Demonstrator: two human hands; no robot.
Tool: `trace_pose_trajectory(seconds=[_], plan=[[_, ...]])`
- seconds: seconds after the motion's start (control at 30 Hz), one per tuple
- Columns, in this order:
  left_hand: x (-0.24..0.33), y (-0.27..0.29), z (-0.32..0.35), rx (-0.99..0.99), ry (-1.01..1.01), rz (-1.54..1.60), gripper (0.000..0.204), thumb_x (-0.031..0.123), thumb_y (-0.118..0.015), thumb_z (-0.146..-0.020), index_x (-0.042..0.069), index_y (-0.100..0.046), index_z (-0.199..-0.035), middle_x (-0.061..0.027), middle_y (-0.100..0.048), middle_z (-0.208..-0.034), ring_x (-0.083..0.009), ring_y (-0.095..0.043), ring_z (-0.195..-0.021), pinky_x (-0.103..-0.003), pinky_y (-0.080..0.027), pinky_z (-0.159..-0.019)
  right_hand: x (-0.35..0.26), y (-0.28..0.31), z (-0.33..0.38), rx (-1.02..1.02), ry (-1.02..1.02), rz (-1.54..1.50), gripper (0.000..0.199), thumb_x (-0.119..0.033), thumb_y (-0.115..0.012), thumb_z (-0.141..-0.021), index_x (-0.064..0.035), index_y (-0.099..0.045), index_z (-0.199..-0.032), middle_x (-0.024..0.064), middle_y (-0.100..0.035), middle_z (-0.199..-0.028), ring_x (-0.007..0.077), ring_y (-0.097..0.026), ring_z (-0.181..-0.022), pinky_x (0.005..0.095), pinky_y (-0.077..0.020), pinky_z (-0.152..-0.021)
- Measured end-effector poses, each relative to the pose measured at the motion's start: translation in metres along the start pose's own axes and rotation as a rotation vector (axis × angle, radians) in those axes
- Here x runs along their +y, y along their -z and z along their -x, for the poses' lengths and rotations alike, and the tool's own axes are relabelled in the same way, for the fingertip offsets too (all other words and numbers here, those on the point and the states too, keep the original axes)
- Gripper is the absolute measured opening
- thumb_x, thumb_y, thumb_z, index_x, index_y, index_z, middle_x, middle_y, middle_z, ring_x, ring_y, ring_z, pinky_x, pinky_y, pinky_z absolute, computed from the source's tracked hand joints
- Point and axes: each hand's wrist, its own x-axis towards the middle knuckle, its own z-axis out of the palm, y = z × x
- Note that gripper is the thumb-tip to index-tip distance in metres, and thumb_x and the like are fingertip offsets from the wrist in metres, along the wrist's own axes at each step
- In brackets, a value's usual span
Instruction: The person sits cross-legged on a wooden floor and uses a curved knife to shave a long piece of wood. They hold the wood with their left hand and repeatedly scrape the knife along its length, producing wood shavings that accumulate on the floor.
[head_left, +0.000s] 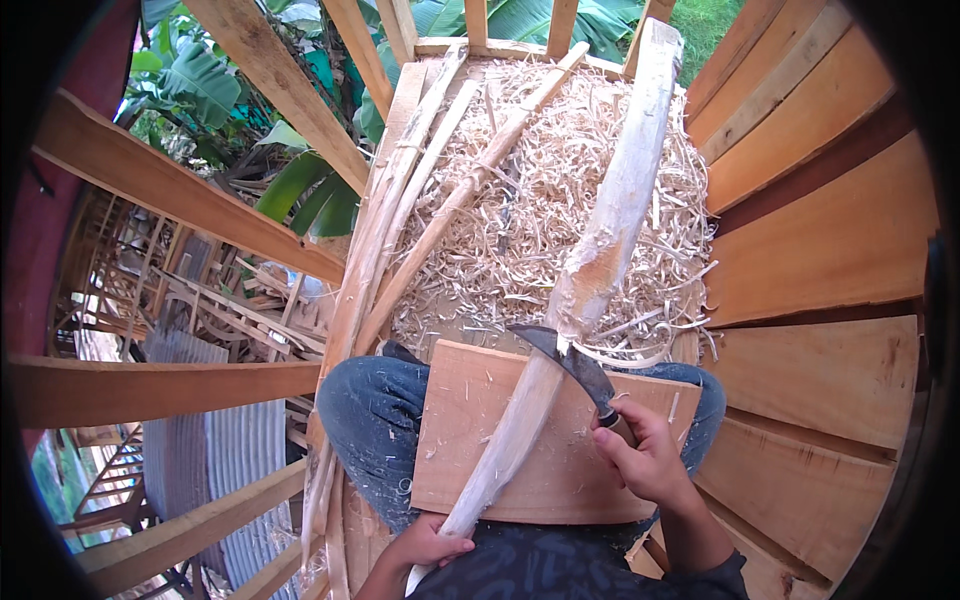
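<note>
Hands clamp firmly: left hand (425, 545) steadies the stick (590, 270) over the lap board (470, 450); right hand (645, 455) presses the knife (570, 360) to shave it.

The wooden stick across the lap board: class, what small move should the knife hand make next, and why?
Probably push the knife forward along the wooden stick, away from the body. The blade sits against the stick just past the board, a fresh curl hangs there, the right hand grips the handle, and the left hand steadies the near end.
</note>
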Motion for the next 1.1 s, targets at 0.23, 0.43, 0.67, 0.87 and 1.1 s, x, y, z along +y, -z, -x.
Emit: trace_pose_trajectory(seconds=[0.23, 0.43, 0.67, 0.87, 1.1], plan=[[-0.002, 0.003, 0.0, -0.019, 0.008, 0.037, 0.019, 0.016, -0.068, -0.08, 0.003, -0.055, -0.083, 0.0023, -0.05, -0.058, -0.0051, -0.044, -0.044, -0.021, -0.035, -0.041, 0.002, 0.006, -0.001, -0.208, -0.275, -0.432, 0.016, -0.008, -0.056, -0.086, -0.0008, -0.051, -0.1, 0.0019, -0.054, -0.077, 0.0084, -0.051, -0.064, 0.0229, -0.0419, -0.06], [0.0, 0.001, 0.001, 0.02, 0.044, 0.012, 0.019, 0.016, -0.068, -0.08, 0.003, -0.055, -0.083, 0.0023, -0.049, -0.057, -0.0051, -0.044, -0.043, -0.021, -0.035, -0.04, 0.015, -0.015, -0.002, 0.068, 0.148, 0.328, 0.018, -0.009, -0.06, -0.083, 0.0008, -0.052, -0.097, 0.0072, -0.059, -0.072, 0.0126, -0.055, -0.058, 0.0241, -0.0439, -0.054], [0.001, 0.001, 0.001, 0.0, 0.025, 0.031, 0.018, 0.015, -0.068, -0.079, 0.004, -0.054, -0.08, 0.0025, -0.049, -0.056, -0.0053, -0.044, -0.042, -0.021, -0.034, -0.04, 0.018, -0.013, -0.008, -0.036, 0.182, 0.545, 0.024, -0.015, -0.065, -0.081, -0.0002, -0.054, -0.098, 0.0117, -0.061, -0.076, 0.0182, -0.059, -0.062, 0.0283, -0.0466, -0.057], [-0.003, 0.004, -0.002, -0.001, -0.003, 0.006, 0.018, 0.015, -0.069, -0.079, 0.003, -0.055, -0.081, 0.0025, -0.049, -0.056, -0.0052, -0.044, -0.042, -0.021, -0.035, -0.04, 0.017, -0.009, -0.008, -0.435, 0.033, 0.036, 0.023, -0.02, -0.053, -0.091, -0.0014, -0.052, -0.105, 0.0056, -0.054, -0.069, 0.0117, -0.053, -0.056, 0.0258, -0.0439, -0.052], [-0.002, 0.005, -0.003, -0.028, 0.0, 0.002, 0.018, 0.016, -0.069, -0.08, 0.003, -0.056, -0.082, 0.0028, -0.049, -0.057, -0.0048, -0.045, -0.044, -0.02, -0.035, -0.042, 0.008, -0.019, -0.002, 0.037, -0.107, -0.122, 0.02, -0.009, -0.054, -0.088, -0.0005, -0.048, -0.105, 0.0026, -0.052, -0.063, 0.006, -0.049, -0.049, 0.0216, -0.0394, -0.045]])
